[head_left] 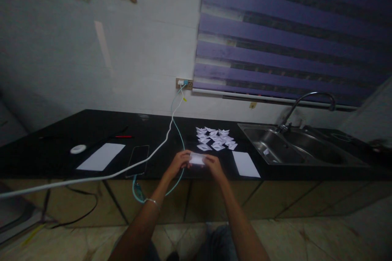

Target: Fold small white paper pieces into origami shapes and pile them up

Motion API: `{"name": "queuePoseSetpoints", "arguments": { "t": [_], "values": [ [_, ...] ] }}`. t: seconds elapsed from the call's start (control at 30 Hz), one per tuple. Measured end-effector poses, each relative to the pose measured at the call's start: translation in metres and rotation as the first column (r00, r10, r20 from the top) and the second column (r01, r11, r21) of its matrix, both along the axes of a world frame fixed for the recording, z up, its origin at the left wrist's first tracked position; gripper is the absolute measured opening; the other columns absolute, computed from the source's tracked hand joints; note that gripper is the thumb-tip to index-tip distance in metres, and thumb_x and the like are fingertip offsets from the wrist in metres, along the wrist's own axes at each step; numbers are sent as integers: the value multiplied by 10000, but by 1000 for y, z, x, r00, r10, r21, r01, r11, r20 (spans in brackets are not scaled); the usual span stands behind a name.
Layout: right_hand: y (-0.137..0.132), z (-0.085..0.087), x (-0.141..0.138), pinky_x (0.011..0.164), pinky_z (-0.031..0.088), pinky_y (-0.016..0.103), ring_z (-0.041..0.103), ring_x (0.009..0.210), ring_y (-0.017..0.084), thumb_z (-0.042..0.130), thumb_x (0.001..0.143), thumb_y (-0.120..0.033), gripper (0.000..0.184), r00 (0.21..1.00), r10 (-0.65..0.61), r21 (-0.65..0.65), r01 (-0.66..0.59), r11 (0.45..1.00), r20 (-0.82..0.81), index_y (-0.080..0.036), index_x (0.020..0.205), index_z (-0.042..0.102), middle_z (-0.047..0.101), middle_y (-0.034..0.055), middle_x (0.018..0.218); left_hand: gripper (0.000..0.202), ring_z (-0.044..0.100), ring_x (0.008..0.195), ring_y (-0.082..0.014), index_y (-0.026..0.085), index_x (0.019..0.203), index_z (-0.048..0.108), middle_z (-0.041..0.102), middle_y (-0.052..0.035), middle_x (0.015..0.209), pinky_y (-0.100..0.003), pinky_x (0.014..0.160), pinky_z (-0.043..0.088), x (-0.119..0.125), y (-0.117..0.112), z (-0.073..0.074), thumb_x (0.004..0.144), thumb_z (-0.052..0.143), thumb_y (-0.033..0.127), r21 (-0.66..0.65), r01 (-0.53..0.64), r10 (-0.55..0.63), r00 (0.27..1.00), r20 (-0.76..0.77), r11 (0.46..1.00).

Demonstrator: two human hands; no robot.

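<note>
Between my two hands is a small white piece of paper (197, 158), held up near the front edge of the black counter. My left hand (180, 160) pinches its left end and my right hand (213, 164) its right end. It looks folded, but the folds are too blurred to make out. Just behind it lie several small folded paper boats (216, 138) in a cluster. A white paper sheet (246, 164) rests flat to the right of my right hand. Another white sheet (101, 157) lies farther off on the left.
A phone (137, 160) lies left of my hands, with a white cable (159, 145) running across it from the wall socket (184, 84). Beyond are a red pen (123, 136) and a round white object (78, 149). On the right is a steel sink (275, 147) with a faucet (295, 108).
</note>
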State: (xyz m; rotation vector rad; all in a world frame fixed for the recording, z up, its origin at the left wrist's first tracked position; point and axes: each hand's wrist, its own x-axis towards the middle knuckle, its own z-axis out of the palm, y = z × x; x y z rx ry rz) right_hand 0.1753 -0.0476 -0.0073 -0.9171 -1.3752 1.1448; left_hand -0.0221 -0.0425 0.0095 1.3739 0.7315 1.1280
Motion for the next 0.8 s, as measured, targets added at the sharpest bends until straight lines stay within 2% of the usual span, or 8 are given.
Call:
{"name": "queuePoseSetpoints", "arguments": {
  "t": [0.3,0.4,0.5,0.6,0.67,0.73,0.8],
  "values": [
    [1,0,-1,524,422,249,532,559,140,626,718,-366,303,1000,-19,3,19,1000,15,-128,892,698,650,49,708,391,568,482,-116,94,1032,577,620,-20,611,-207,478,395,-1,3,-8,723,618,332,-41,62,-62,998,22,997],
    [2,-1,-2,524,417,246,526,567,138,624,721,-380,308,999,-29,8,29,1000,35,-124,880,687,643,54,718,416,567,482,-125,92,1053,547,621,-15,594,-229,510,425,-1,3,-9,720,630,327,-22,95,-95,995,20,995],
    [4,-3,-1,520,409,240,519,559,130,631,716,-390,316,999,-43,5,42,999,21,-123,882,667,628,44,704,408,574,509,-127,98,1043,541,626,-16,609,-230,535,428,0,2,-7,733,631,348,-1,80,-80,997,16,997],
    [4,-5,-1,520,406,237,517,547,128,639,711,-393,399,999,-45,-32,45,998,5,-133,1014,622,603,14,658,339,550,494,-111,106,879,586,611,-18,596,-203,498,379,3,3,-5,784,565,430,1,37,-37,999,-39,999],
    [4,-5,-2,536,413,239,524,559,130,626,729,-390,493,999,-38,-30,38,999,21,-154,1156,552,590,-4,654,374,521,467,-102,111,744,582,591,-16,553,-199,483,352,4,4,-5,809,517,475,33,12,-9,995,-102,999],
    [3,-5,-3,583,437,248,552,644,141,617,742,-383,574,996,-83,20,83,996,36,-189,1261,466,606,9,759,398,521,478,-109,119,678,573,581,-15,531,-210,511,367,4,5,-6,804,519,493,84,-7,19,989,-149,996],
    [1,-3,-5,663,467,274,566,823,175,633,728,-380,628,982,-181,90,175,980,61,-229,1300,422,595,53,986,401,536,510,-124,124,661,581,581,-15,529,-223,554,391,4,6,-7,792,533,500,129,-35,57,983,-173,991]
  ]
}}
